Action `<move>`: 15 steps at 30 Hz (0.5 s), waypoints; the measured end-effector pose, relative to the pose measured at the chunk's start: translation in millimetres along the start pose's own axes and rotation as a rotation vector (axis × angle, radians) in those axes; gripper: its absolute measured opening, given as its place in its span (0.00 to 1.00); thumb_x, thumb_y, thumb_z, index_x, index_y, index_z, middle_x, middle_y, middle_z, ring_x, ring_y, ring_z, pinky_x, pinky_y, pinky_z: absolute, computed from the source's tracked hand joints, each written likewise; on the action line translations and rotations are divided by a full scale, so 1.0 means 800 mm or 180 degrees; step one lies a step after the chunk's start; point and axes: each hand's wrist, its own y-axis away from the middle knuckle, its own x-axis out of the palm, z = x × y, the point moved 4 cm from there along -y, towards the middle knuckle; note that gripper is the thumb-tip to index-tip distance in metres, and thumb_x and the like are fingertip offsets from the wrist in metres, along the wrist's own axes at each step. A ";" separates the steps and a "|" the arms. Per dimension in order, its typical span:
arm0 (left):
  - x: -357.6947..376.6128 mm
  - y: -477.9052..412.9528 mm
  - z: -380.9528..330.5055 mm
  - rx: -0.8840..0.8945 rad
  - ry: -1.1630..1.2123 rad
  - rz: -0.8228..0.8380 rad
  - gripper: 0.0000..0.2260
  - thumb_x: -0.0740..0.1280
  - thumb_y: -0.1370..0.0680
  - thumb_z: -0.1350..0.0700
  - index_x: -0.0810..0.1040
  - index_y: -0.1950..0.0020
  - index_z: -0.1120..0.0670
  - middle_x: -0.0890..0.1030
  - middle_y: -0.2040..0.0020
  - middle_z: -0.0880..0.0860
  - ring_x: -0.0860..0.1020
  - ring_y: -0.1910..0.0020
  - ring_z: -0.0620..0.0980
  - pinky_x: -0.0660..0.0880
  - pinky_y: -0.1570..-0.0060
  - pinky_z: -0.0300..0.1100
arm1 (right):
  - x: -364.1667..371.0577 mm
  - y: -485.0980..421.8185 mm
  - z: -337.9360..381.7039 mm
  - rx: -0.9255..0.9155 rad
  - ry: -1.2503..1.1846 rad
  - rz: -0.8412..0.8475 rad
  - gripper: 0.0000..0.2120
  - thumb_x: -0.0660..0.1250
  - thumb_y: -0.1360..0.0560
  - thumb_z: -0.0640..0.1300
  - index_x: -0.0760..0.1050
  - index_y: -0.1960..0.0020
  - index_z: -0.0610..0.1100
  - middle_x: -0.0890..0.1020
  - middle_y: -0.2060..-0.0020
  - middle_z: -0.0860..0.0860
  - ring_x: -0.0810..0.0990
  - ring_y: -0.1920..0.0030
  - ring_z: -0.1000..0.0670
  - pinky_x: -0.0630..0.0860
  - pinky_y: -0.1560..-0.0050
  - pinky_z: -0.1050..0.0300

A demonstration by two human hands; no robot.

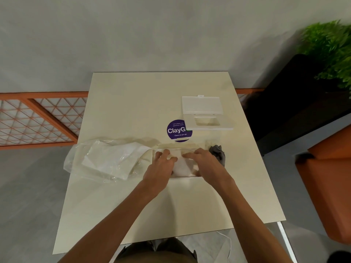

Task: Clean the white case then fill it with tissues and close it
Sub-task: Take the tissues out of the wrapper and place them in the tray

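Observation:
The white case's open bottom tray (187,179) lies in the middle of the cream table, with white tissues (183,167) inside it. My left hand (160,168) and my right hand (204,164) both press down on the tissues in the tray, fingers spread flat. The case's white lid (206,113), with its flap open, lies apart at the back right. A clear plastic wrapper with more white tissues (108,160) sits just left of the tray.
A grey cloth (218,151) lies right of the tray, partly behind my right hand. A purple round sticker (178,130) marks the table (133,103). A black planter with a green plant (326,44) and an orange seat (326,179) stand at the right.

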 end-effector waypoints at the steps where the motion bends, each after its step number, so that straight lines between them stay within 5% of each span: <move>1: 0.004 0.000 0.000 0.0003 -0.0020 -0.0002 0.27 0.68 0.19 0.65 0.71 0.22 0.49 0.63 0.24 0.53 0.65 0.26 0.56 0.82 0.45 0.51 | 0.003 -0.001 0.002 -0.0020 0.0042 0.0000 0.43 0.81 0.30 0.31 0.73 0.22 0.58 0.78 0.33 0.48 0.80 0.37 0.43 0.82 0.40 0.50; 8: 0.039 -0.001 0.002 -0.0007 -0.0582 -0.0149 0.36 0.83 0.38 0.65 0.79 0.31 0.53 0.74 0.32 0.60 0.77 0.38 0.62 0.83 0.45 0.51 | 0.012 -0.005 0.007 -0.0007 0.0147 -0.0045 0.41 0.80 0.28 0.33 0.72 0.22 0.59 0.78 0.32 0.47 0.78 0.36 0.42 0.81 0.39 0.48; 11: 0.039 0.000 0.000 -0.0012 -0.0612 -0.0121 0.38 0.82 0.36 0.65 0.75 0.27 0.55 0.71 0.29 0.62 0.74 0.34 0.64 0.81 0.40 0.53 | 0.010 -0.006 0.006 -0.0091 0.0169 -0.0010 0.40 0.79 0.27 0.33 0.71 0.21 0.57 0.76 0.32 0.47 0.77 0.35 0.42 0.79 0.37 0.49; 15: 0.037 0.001 0.005 -0.0066 -0.0394 -0.0135 0.34 0.79 0.28 0.64 0.72 0.24 0.52 0.68 0.27 0.58 0.72 0.30 0.61 0.84 0.47 0.49 | 0.000 -0.006 -0.001 0.0002 0.0141 0.0108 0.37 0.74 0.27 0.27 0.75 0.24 0.54 0.77 0.32 0.47 0.82 0.38 0.43 0.82 0.40 0.50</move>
